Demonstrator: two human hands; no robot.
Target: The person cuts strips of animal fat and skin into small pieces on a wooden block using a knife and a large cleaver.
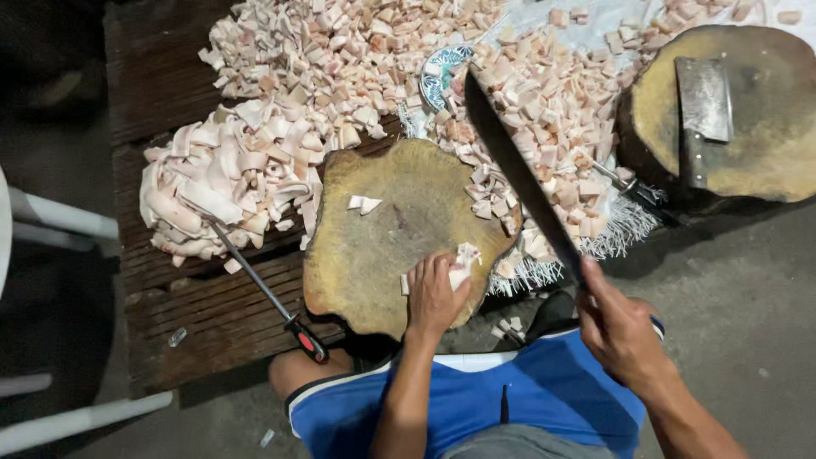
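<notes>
My left hand [435,293] presses down on a few pale strips of pork fat [463,259] at the near edge of a round wooden chopping block [382,246]. My right hand [619,327] grips the handle of a long dark knife [514,170], its blade raised and pointing away over the block's right side. Two small cut pieces [364,204] lie near the block's middle.
A heap of uncut fat strips [225,183] lies left of the block, diced pieces [357,59] behind and to the right [552,119]. A sharpening steel with a red-black handle [272,293] lies on the wooden platform [170,76]. A second block [765,136] carries a cleaver [704,102].
</notes>
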